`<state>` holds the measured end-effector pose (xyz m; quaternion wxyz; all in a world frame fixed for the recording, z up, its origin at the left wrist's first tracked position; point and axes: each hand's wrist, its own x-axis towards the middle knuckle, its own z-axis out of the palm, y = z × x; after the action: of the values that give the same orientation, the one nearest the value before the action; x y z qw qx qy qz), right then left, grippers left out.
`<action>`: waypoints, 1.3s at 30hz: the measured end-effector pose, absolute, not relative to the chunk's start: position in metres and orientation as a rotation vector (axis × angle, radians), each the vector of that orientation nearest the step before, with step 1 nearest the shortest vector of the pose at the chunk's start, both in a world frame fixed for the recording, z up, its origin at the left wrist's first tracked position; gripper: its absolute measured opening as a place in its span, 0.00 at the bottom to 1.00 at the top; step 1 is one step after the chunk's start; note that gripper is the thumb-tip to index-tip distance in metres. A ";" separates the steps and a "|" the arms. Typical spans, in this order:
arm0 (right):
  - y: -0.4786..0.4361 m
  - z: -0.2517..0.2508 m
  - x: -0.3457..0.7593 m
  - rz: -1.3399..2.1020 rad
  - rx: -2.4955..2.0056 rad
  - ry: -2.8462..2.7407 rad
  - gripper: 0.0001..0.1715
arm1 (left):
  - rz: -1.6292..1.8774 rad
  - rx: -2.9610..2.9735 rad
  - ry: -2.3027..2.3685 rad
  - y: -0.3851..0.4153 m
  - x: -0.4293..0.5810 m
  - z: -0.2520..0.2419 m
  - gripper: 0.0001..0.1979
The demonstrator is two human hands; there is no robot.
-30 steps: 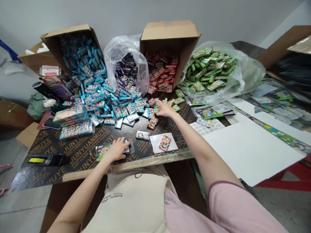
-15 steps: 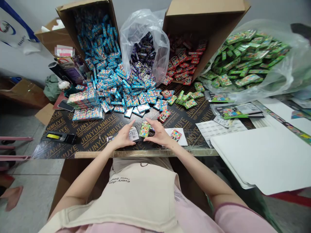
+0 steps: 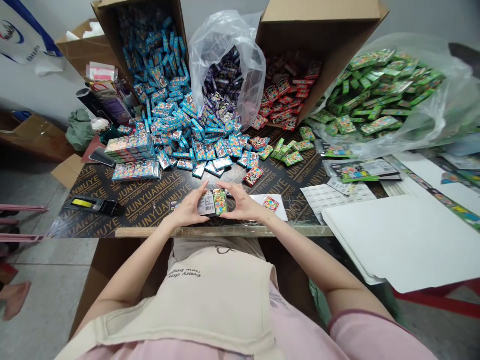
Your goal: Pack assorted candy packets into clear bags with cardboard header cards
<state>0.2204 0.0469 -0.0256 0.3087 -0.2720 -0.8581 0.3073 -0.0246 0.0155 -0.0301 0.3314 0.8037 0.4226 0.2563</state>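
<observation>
Near the table's front edge, my left hand curves its thumb and fingers around the left side of a grey piece with a barcode. Whether that piece is a small box or a flat packet, I cannot tell. My right hand grips a small green printed box from the right. The green box stands side by side with the barcoded piece, and the two hands frame them together. Just right of my right hand, a small red box lies on a white sheet. Another red box lies farther back.
Blue boxes spill from a carton at the back left. Purple boxes fill a clear bag, red boxes a carton, green boxes another bag. A tape dispenser lies left; white sheets lie right.
My right hand has brought the green box left, up against the barcoded piece. The gap between them has closed. My left hand stays almost in place.
</observation>
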 end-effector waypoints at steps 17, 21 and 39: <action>0.052 -0.011 0.136 1.264 -1.040 -0.797 0.18 | 1.650 0.582 1.087 0.030 0.041 -0.021 0.19; 0.056 -0.010 0.143 1.392 -1.026 -0.777 0.19 | 1.545 0.422 1.022 0.028 0.040 -0.016 0.12; 0.050 -0.021 0.175 1.094 -1.058 -1.180 0.14 | 1.305 1.156 1.231 0.048 0.004 0.011 0.10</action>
<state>0.1748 0.0503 -0.0209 0.5712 -0.4509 -0.5032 0.4661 0.0040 0.0479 0.0114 0.4825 0.4744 0.5052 0.5357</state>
